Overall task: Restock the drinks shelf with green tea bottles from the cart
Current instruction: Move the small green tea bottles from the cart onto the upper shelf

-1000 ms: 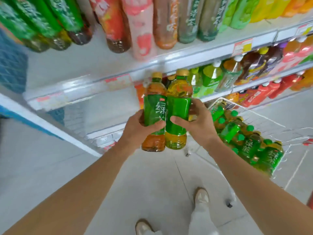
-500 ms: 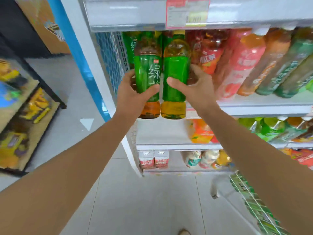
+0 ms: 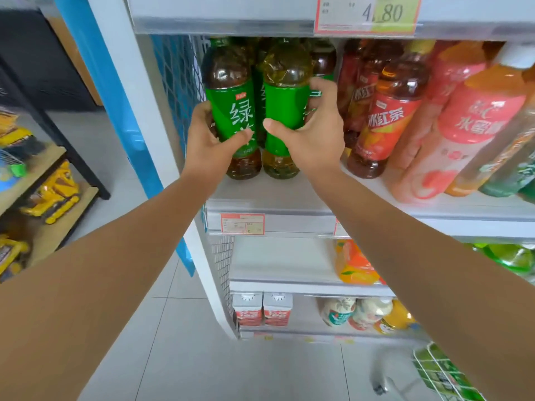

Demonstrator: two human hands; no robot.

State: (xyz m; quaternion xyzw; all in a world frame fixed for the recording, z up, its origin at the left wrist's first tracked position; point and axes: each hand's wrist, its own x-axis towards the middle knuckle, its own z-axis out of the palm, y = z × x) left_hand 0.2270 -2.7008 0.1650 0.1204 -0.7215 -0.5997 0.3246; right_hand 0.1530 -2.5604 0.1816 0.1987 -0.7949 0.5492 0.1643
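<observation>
The left green tea bottle (image 3: 231,111) has a green wrap with the white character 绿; the character under it is half covered by a thumb, and the small red badge above it is too small to read. The right green tea bottle (image 3: 285,111) shows plain green wrap, its writing turned away. The two stand upright and touching, at 12 o'clock from the wrists, with their bases at the shelf (image 3: 289,195) board. I cannot tell if they rest on it.

The left hand (image 3: 208,149) grips the left bottle from 9 o'clock, thumb across the label. The right hand (image 3: 315,134) grips the right bottle from 3 o'clock, thumb in front and fingers curled behind. More green-wrapped bottles stand behind the pair.

At 3 o'clock a red iced tea bottle (image 3: 388,117) reads 冰红茶. Further right is a pink bottle (image 3: 463,134) whose writing starts with 水. The price tag (image 3: 367,13) at 1 o'clock reads 4.80. The shelf label (image 3: 242,224) at 6 o'clock is illegible. The cart (image 3: 443,374), at 5 o'clock in view, holds more green bottles.
</observation>
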